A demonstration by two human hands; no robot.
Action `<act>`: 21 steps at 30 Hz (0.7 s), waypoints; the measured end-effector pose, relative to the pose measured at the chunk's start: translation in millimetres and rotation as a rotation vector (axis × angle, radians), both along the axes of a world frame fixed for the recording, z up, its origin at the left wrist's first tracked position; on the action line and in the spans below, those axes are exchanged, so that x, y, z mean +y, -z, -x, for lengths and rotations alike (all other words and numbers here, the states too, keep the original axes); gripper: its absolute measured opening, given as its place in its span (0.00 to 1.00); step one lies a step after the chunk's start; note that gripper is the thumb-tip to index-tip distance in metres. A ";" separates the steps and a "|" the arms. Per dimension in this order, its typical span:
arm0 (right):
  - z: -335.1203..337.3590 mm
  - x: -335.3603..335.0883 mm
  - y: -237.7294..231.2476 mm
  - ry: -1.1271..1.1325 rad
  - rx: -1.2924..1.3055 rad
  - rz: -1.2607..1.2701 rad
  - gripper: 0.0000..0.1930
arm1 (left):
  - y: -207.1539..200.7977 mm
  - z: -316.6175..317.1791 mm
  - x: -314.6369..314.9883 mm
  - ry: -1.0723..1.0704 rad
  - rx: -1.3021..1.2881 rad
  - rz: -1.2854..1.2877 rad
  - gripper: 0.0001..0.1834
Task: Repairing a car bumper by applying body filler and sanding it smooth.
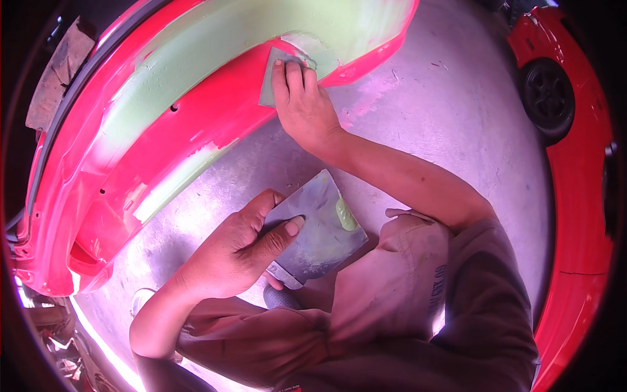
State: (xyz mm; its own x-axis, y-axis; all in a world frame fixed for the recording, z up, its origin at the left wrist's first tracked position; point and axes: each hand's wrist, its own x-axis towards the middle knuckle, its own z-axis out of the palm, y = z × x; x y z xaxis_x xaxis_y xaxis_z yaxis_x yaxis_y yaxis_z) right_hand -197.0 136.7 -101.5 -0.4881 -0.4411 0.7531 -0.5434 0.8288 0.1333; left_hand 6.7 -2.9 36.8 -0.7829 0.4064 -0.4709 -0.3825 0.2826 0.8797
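Red panel (pixel 219 95), over floor's (pixel 457 98) left side | right hand (pixel 304 108) pinches grey spreader (pixel 266 81) at panel's right end | left hand (pixel 228 251) clasps board (pixel 313 222) with green dab (pixel 345 214) | filler (pixel 157 85) coverage seems partial, middle strip red

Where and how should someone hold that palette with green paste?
Probably by the left edge of the palette, coming from the left, as the left hand does: thumb on top, fingers beneath. It is flat, and the green paste sits near the opposite edge.

Grey spreader (pixel 268 88) touches red panel (pixel 202 98), green-smeared board (pixel 320 219) nearby
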 end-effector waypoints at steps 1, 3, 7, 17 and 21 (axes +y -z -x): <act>1.1 -0.6 0.2 -0.002 0.001 0.001 0.30 | -0.5 0.4 0.3 -0.002 0.001 0.001 0.19; 4.0 -1.1 1.0 0.021 0.017 -0.048 0.30 | -1.6 1.1 1.8 0.009 0.022 0.002 0.19; 6.3 -5.5 -0.6 0.048 0.017 -0.081 0.30 | 2.1 -0.5 -1.5 0.023 0.023 -0.014 0.19; 0.8 -9.5 -8.1 0.131 -0.005 -0.122 0.30 | 2.2 -2.3 -9.2 0.017 0.016 -0.023 0.17; 1.4 -0.3 -7.6 0.126 -0.044 -0.143 0.30 | 0.5 0.1 -6.1 0.036 0.025 -0.032 0.17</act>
